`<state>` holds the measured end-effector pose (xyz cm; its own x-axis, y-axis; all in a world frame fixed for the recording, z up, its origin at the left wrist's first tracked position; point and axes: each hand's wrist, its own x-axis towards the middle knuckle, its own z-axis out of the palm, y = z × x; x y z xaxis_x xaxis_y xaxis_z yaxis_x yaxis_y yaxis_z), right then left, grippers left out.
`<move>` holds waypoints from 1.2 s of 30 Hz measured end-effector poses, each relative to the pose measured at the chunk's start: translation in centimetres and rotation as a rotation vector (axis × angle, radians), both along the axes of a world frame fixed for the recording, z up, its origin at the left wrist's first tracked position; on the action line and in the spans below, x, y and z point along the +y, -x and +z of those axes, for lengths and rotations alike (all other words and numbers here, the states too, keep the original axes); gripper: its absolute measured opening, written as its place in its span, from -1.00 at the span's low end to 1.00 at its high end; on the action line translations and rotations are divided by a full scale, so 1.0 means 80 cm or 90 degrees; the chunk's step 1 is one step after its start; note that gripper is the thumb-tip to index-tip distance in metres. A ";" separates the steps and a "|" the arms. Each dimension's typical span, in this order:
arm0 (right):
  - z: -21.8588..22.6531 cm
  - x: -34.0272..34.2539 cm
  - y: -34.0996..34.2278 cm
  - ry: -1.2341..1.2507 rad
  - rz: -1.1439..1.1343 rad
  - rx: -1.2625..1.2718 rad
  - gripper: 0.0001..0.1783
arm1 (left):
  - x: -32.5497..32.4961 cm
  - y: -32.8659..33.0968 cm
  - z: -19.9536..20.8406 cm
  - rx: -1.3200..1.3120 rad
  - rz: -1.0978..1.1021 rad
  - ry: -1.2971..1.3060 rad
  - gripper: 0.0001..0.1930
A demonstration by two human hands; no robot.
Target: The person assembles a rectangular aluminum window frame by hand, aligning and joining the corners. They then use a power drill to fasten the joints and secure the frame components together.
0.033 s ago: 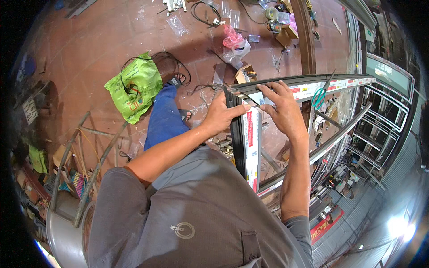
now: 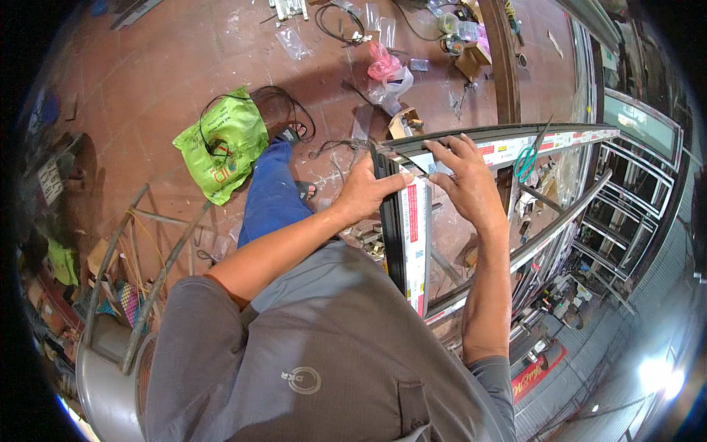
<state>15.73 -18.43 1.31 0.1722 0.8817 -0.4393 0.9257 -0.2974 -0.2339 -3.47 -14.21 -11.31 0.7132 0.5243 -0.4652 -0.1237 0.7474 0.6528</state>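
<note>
Apparently, work at the frame's [image 2: 415, 234] corner, mid-picture, is in hand: the left hand [image 2: 361, 191] clamps it, thumb on top; the right hand [image 2: 470, 184] rests alongside, whether pinching I cannot tell. Next calls for steady support.

hands [image 2: 359, 191]: both at frame [image 2: 416, 236] corner | teal scissors [image 2: 533, 151]: against frame | green bag [image 2: 239, 158]: floor [image 2: 147, 110]

Holding grey-short-sleeved L arm [image 2: 280, 254] bent, w/ bare forearm slanting up to R; curling bare L hand [image 2: 358, 195] into a grip, thumb out to R, other fingers mostly hidden. Extending grey-short-sleeved R arm [image 2: 486, 295] fwd, approx. vert., w/ bare R hand [image 2: 471, 190] tipped L, fingers spread, thumb apart from index.
</note>
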 end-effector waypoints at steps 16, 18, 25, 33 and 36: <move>0.001 -0.001 -0.001 -0.013 -0.043 0.019 -0.34 | 0.082 0.038 -0.063 -0.083 -0.085 -0.071 -0.79; -0.001 0.000 -0.002 -0.016 -0.039 0.016 -0.34 | 0.086 0.038 -0.065 -0.070 -0.116 -0.101 -0.82; 0.001 0.003 -0.004 0.004 -0.051 0.021 -0.30 | 0.095 0.035 -0.055 -0.043 -0.165 -0.125 -0.83; 0.012 0.009 -0.003 -0.006 -0.052 0.018 -0.34 | 0.077 0.018 -0.041 -0.044 -0.076 0.236 -0.55; 0.010 0.010 -0.003 -0.008 -0.052 0.007 -0.32 | 0.069 -0.016 -0.025 0.009 -0.027 0.299 -0.39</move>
<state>15.98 -17.65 2.11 0.2384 0.8704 -0.4307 0.8961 -0.3682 -0.2480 -2.20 -8.70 -13.29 0.7212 0.2254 -0.6550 -0.0804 0.9664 0.2441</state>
